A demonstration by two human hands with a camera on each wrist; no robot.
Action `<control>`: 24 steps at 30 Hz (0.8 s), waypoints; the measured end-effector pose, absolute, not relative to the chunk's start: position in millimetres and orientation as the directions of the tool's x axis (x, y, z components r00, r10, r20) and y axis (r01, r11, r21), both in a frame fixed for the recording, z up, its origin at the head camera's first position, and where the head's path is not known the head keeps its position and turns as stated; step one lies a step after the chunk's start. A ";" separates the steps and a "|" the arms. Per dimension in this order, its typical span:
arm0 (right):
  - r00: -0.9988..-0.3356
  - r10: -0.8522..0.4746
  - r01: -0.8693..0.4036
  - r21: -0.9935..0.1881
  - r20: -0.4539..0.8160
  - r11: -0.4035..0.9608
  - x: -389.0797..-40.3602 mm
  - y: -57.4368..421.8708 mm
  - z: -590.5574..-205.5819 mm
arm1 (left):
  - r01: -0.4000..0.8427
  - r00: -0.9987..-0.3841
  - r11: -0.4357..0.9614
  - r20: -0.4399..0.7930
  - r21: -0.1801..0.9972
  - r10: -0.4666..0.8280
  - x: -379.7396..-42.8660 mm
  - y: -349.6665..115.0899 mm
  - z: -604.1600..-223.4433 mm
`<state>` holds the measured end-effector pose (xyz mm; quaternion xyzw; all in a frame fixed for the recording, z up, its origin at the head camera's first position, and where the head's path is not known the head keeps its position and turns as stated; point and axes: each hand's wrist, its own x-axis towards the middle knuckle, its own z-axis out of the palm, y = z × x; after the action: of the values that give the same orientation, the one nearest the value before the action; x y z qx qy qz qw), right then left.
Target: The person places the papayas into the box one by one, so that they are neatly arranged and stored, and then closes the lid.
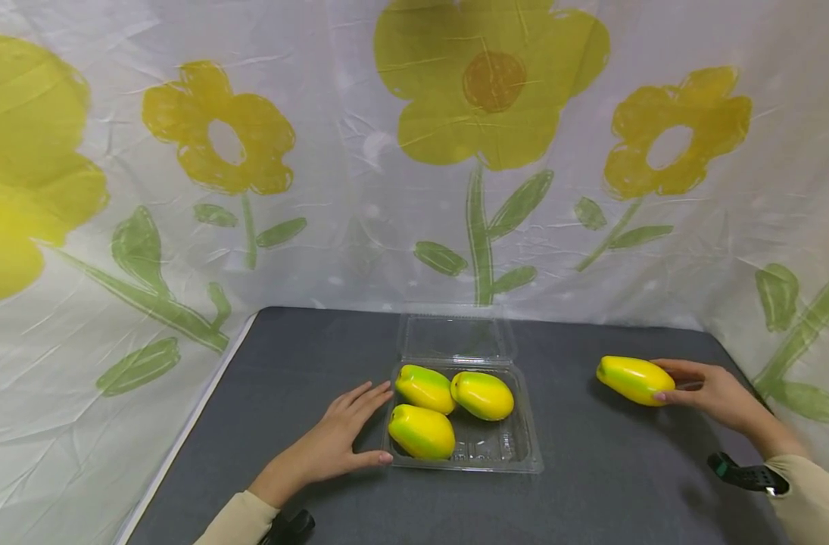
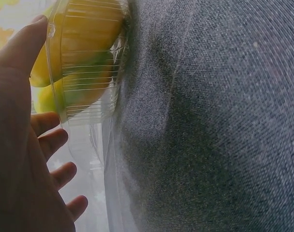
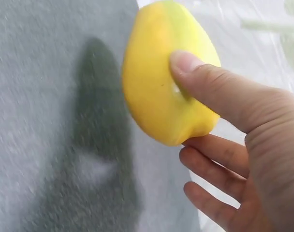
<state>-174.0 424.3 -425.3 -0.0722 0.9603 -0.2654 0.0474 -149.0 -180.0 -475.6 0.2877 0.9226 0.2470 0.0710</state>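
Observation:
My right hand point(image 1: 717, 397) holds a yellow-green papaya point(image 1: 632, 378) between thumb and fingers, off to the right. In the right wrist view the thumb presses on the side of the papaya point(image 3: 152, 87), which hangs above its shadow. My left hand point(image 1: 335, 439) is spread out, with thumb and fingertips at the left rim of a clear plastic clamshell box point(image 1: 492, 446). Inside the box lie three more papayas: one at the back left point(image 1: 424, 387), one at the back right point(image 1: 482, 396) and one at the front left point(image 1: 421, 433). The box's front right part shows its bare ribbed bottom.
The box's clear lid point(image 1: 458, 338) is folded back, away from me. A dark grey cloth point(image 1: 305, 341) covers the table. Behind and at both sides hangs a pale curtain point(image 1: 346, 189) with yellow flowers, close to the table's edges.

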 end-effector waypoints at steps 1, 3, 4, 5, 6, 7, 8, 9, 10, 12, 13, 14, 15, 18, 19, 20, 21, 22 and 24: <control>-0.985 -0.167 -0.123 -0.516 -0.040 0.848 -173.5 421.4 -424.7 | 0.496 -0.824 0.713 0.011 0.495 0.566 -149.1 -180.0 -475.5; -0.984 -0.176 -0.146 -0.520 -0.009 0.842 -172.2 414.9 -423.2 | 0.493 -0.825 0.717 0.005 0.493 0.565 -149.3 -180.1 -475.4; -0.984 -0.179 -0.153 -0.523 0.002 0.838 -171.7 412.0 -422.9 | 0.492 -0.826 0.719 0.005 0.491 0.563 -149.4 -180.2 -475.4; -0.983 -0.182 -0.158 -0.531 0.008 0.832 -171.0 409.1 -422.6 | 0.494 -0.826 0.718 0.006 0.490 0.564 -149.5 -180.2 -475.5; -0.983 -0.185 -0.160 -0.543 0.009 0.824 -170.2 405.7 -422.0 | 0.495 -0.826 0.720 0.005 0.487 0.564 -149.6 -180.2 -475.6; -0.982 -0.187 -0.163 -0.549 0.012 0.820 -169.3 402.5 -421.6 | 0.495 -0.826 0.721 0.004 0.485 0.564 -149.7 -180.2 -475.8; -0.982 -0.190 -0.166 -0.556 0.014 0.815 -168.6 399.3 -421.4 | 0.495 -0.825 0.721 0.002 0.485 0.565 -149.8 -180.2 -475.8; -0.981 -0.193 -0.168 -0.560 0.016 0.811 -168.1 396.3 -421.4 | 0.496 -0.825 0.720 0.003 0.485 0.566 -149.7 -180.2 -475.7; -0.981 -0.195 -0.169 -0.563 0.015 0.809 -167.6 393.3 -421.1 | 0.498 -0.824 0.720 0.006 0.484 0.566 -149.6 -180.2 -475.8; -0.979 -0.201 -0.175 -0.571 0.019 0.802 -166.8 386.8 -419.9 | 0.498 -0.824 0.719 0.006 0.484 0.567 -149.5 -180.1 -475.9; -0.979 -0.204 -0.178 -0.574 0.021 0.799 -166.5 383.7 -419.4 | 0.500 -0.823 0.719 0.008 0.484 0.567 -149.3 -180.1 -475.8; -0.978 -0.207 -0.183 -0.578 0.025 0.795 -166.2 380.7 -418.8 | 0.502 -0.823 0.718 0.010 0.482 0.568 -149.1 -180.0 -475.7; -0.977 -0.210 -0.188 -0.581 0.030 0.792 -165.8 377.7 -418.5 | 0.503 -0.823 0.718 0.010 0.481 0.568 -149.0 -180.0 -475.6; -0.974 -0.224 -0.206 -0.585 0.043 0.785 -165.2 369.3 -418.1 | 0.505 -0.822 0.719 0.011 0.477 0.570 -149.0 -179.8 -475.2; -0.972 -0.228 -0.213 -0.586 0.048 0.782 -165.0 366.6 -418.1 | 0.505 -0.822 0.719 0.011 0.476 0.570 -149.0 -179.8 -475.1; -0.971 -0.232 -0.219 -0.585 0.053 0.781 -164.9 364.0 -418.1 | 0.506 -0.822 0.719 0.012 0.476 0.570 -149.0 -179.8 -475.1; -0.971 -0.235 -0.221 -0.585 0.055 0.780 -164.8 361.6 -418.2 | 0.507 -0.821 0.719 0.013 0.476 0.570 -149.0 -179.7 -475.0; -0.970 -0.236 -0.223 -0.587 0.055 0.779 -164.6 359.2 -418.2 | 0.508 -0.821 0.717 0.015 0.476 0.571 -149.0 -179.7 -475.1; -0.969 -0.240 -0.227 -0.588 0.057 0.777 -163.9 354.5 -417.3 | 0.510 -0.820 0.717 0.017 0.475 0.572 -148.7 -179.7 -475.4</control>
<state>-163.9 354.5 -417.3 -0.1237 0.9424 -0.3105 0.0103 -148.7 -179.7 -475.4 0.2927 0.9243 0.2361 0.0653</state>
